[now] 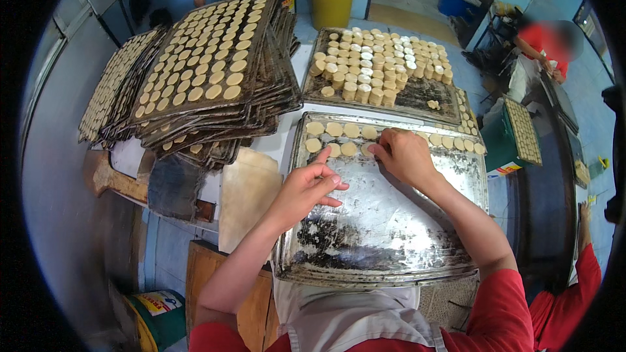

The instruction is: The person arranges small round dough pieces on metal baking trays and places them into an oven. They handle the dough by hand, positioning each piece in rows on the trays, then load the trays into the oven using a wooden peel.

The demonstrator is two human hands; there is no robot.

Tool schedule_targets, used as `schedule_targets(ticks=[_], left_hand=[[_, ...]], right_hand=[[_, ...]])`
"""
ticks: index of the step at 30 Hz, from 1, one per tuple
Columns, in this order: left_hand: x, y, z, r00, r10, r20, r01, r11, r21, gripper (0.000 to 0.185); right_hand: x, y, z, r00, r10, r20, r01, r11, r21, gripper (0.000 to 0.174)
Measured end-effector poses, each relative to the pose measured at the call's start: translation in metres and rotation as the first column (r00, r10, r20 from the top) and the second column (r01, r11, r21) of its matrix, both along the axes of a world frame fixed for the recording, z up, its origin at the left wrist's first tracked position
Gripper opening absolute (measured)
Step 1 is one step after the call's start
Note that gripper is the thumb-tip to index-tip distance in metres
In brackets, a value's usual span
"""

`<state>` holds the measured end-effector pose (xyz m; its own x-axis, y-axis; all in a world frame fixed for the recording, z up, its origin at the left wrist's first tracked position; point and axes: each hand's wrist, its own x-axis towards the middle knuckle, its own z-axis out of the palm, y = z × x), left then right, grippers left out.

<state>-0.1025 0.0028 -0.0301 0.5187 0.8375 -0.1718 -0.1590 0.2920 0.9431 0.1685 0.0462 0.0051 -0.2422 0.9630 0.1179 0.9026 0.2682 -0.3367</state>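
Two rows of flat, pale dough rounds [351, 130] lie along the far edge of a worn metal baking tray [391, 234] in front of me. My left hand [313, 187] hovers over the tray's left part, fingers spread, its index fingertip by a round in the nearer row; it holds nothing that I can see. My right hand [402, 152] is bent down at the middle of the rows, thumb and fingers at the edge of a dough round [367, 149]. Whether it grips a round is hidden. Behind, another tray [425, 102] bears many stacked dough rounds [376, 96].
Tall piles of trays with dough rounds [195, 93] stand at the left, near a beige cloth [249, 195] on the table's edge. A yellow lidded bin [332, 2] is at the back. Other people are at the back left, the right [547, 49] and the lower right [572, 298].
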Motion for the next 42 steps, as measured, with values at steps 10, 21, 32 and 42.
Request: schedule_targets(ticks=[10,21,32,42], left_hand=[[0.006,-0.014,0.022,0.998,-0.066,0.018,0.066,0.998,-0.008,0.023],[-0.005,-0.049,0.050,1.000,-0.001,0.004,0.001,0.996,0.094,0.035],[-0.007,-0.063,0.050,0.999,0.044,0.029,-0.046,0.997,0.058,0.032],[-0.040,-0.083,0.050,0.994,0.105,-0.004,-0.105,0.994,0.039,0.030]], right_hand=[[0.122,0.128,-0.015,0.975,-0.204,-0.091,0.214,0.970,0.117,0.028],[0.103,0.178,-0.028,0.966,-0.235,0.104,0.217,0.964,0.156,0.019],[0.092,0.169,-0.050,0.989,-0.123,0.080,0.120,0.992,0.037,0.023],[0.139,0.165,-0.017,0.956,-0.186,0.227,0.203,0.978,-0.052,0.022]])
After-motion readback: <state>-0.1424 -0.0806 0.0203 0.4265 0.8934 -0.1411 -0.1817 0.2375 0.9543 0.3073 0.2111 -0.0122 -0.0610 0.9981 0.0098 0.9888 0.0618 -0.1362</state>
